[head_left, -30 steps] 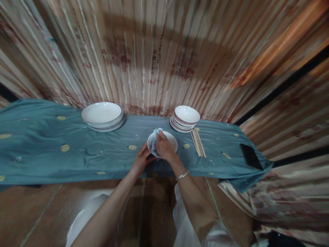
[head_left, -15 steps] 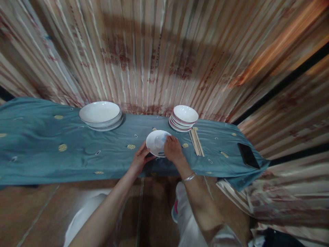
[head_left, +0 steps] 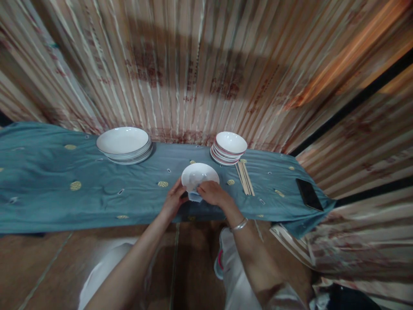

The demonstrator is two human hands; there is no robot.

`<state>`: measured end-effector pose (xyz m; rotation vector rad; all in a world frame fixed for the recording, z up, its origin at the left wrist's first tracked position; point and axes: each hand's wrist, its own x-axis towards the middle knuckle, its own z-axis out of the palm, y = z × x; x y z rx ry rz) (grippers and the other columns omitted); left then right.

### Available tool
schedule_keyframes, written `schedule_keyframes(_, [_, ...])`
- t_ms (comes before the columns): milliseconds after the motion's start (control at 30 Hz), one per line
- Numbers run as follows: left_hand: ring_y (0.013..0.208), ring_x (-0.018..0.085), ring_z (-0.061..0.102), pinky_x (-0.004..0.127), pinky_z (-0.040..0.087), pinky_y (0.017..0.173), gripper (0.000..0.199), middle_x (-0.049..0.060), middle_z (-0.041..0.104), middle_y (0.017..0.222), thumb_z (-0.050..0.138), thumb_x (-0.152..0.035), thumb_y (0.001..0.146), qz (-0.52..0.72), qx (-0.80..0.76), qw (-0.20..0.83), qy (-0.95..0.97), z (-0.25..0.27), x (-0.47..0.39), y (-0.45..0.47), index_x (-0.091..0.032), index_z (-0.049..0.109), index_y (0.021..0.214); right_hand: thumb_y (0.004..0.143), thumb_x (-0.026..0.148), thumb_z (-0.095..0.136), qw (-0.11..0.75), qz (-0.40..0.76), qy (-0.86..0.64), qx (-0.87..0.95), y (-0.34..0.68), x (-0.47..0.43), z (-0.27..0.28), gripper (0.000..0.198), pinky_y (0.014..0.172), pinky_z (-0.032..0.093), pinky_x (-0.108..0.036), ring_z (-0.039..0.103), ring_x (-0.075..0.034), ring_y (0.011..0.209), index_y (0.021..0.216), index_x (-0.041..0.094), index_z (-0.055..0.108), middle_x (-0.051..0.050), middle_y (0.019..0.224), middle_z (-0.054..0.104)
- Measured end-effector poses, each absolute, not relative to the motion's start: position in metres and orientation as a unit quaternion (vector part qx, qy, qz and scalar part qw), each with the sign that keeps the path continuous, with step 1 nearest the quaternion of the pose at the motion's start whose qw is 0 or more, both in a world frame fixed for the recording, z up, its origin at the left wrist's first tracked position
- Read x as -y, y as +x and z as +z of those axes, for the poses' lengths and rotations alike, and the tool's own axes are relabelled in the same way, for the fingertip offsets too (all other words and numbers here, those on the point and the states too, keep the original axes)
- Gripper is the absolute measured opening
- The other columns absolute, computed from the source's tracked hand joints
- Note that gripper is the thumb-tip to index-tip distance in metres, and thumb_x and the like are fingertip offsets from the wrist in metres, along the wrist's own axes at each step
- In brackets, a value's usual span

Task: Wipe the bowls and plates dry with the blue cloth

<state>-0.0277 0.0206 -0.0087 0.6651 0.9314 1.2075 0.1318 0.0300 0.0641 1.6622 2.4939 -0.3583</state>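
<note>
A white bowl [head_left: 200, 171] is tilted toward me above the front half of the cloth-covered table. My left hand [head_left: 174, 196] grips its left side, thumb at the rim and fingers beneath. My right hand [head_left: 211, 192] is closed at the near rim, pressing a light blue cloth [head_left: 195, 196] that hangs over the edge. The fingertips of the right hand are partly hidden by the hand itself. Behind the bowl, to the right, stands a stack of red-rimmed bowls [head_left: 229, 146].
Large white plates [head_left: 124, 142] are stacked at the back left. Several wooden chopsticks [head_left: 245, 177] lie right of the bowl stack. A black phone [head_left: 309, 194] rests near the right end of the blue-green tablecloth [head_left: 106, 189]. A pleated curtain [head_left: 200, 77] hangs behind the table.
My right hand has moved from the bowl's right rim left and down to its near rim, carrying the cloth along. My left hand still holds the bowl.
</note>
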Motion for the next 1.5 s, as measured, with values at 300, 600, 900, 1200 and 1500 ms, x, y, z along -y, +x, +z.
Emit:
schedule_keyframes(300, [0.095,0.022,0.069,0.024,0.054,0.067,0.075,0.009,0.070,0.125,0.082,-0.032,0.064,0.539,-0.402,0.684,0.281,-0.014,-0.024,-0.027,-0.022,0.060,0.136,0.102,0.019,0.039,-0.011,-0.196,0.513,-0.835,0.121,-0.037,0.060,0.033,0.087,0.047,-0.028,0.066,-0.019,0.104,0.100,0.015,0.072,-0.009,0.110,0.074])
schedule_keyframes(600, [0.110,0.028,0.065,0.034,0.060,0.078,0.072,0.009,0.068,0.127,0.083,-0.036,0.065,0.531,-0.418,0.681,0.283,-0.011,-0.022,-0.028,-0.025,0.062,0.133,0.104,0.018,0.033,-0.031,-0.156,0.509,-0.846,0.115,-0.045,0.039,0.037,0.109,0.040,-0.031,0.054,-0.019,0.130,0.112,0.012,0.068,-0.014,0.132,0.065])
schedule_keyframes(900, [0.126,0.033,0.055,0.036,0.061,0.079,0.062,0.008,0.059,0.142,0.081,-0.030,0.066,0.539,-0.409,0.675,0.294,-0.002,-0.020,-0.028,-0.025,0.067,0.126,0.101,0.019,0.036,0.049,-0.078,0.574,-0.814,0.126,-0.045,0.051,0.038,0.104,0.045,-0.038,0.060,-0.029,0.123,0.112,0.005,0.070,-0.022,0.128,0.066])
schedule_keyframes(1200, [0.125,0.032,0.057,0.037,0.060,0.083,0.054,0.009,0.063,0.137,0.079,-0.027,0.068,0.548,-0.411,0.671,0.282,-0.006,-0.021,-0.026,-0.025,0.069,0.121,0.101,0.027,0.045,0.000,-0.190,0.534,-0.824,0.144,-0.035,0.059,0.035,0.079,0.045,-0.028,0.070,-0.022,0.095,0.096,0.013,0.076,-0.013,0.102,0.077])
schedule_keyframes(1500, [0.116,0.029,0.062,0.033,0.062,0.074,0.063,0.009,0.063,0.135,0.073,-0.021,0.072,0.554,-0.444,0.651,0.270,-0.004,-0.024,-0.021,-0.024,0.061,0.133,0.081,0.028,0.068,-0.238,-0.454,0.460,-0.725,0.169,-0.037,0.045,0.016,0.065,0.041,-0.024,0.059,-0.013,0.065,0.079,0.017,0.079,0.002,0.067,0.071])
